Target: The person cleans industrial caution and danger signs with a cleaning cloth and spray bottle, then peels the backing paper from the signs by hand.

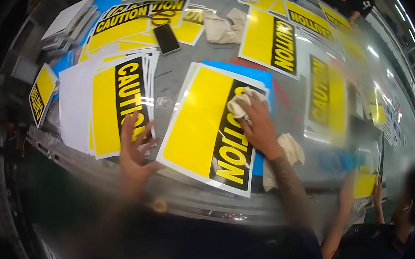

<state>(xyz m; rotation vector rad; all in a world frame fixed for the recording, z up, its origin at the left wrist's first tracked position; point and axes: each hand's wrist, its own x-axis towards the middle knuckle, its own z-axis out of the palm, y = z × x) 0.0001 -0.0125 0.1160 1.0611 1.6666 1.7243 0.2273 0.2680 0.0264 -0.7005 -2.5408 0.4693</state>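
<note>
A yellow caution sign (193, 123) with a black lettered band lies in front of me on a small stack, with blue sheets (258, 167) under its far and right edges. My right hand (258, 122) presses a crumpled cream cloth (242, 103) onto the upper part of the black band, fingers wrapped over it. My left hand (137, 155) is open, fingers spread, over the lower right edge of another caution sign (106, 112). That sign tops a fanned stack beside white sheets (73, 99).
More caution signs (266, 35) spread across the far table. A dark phone (166, 39) lies on the grey tabletop (194, 58). Other cream cloths (225, 26) rest beyond and right of my sign. At the right, a co-worker (376, 245) holds a yellow sign (365, 184).
</note>
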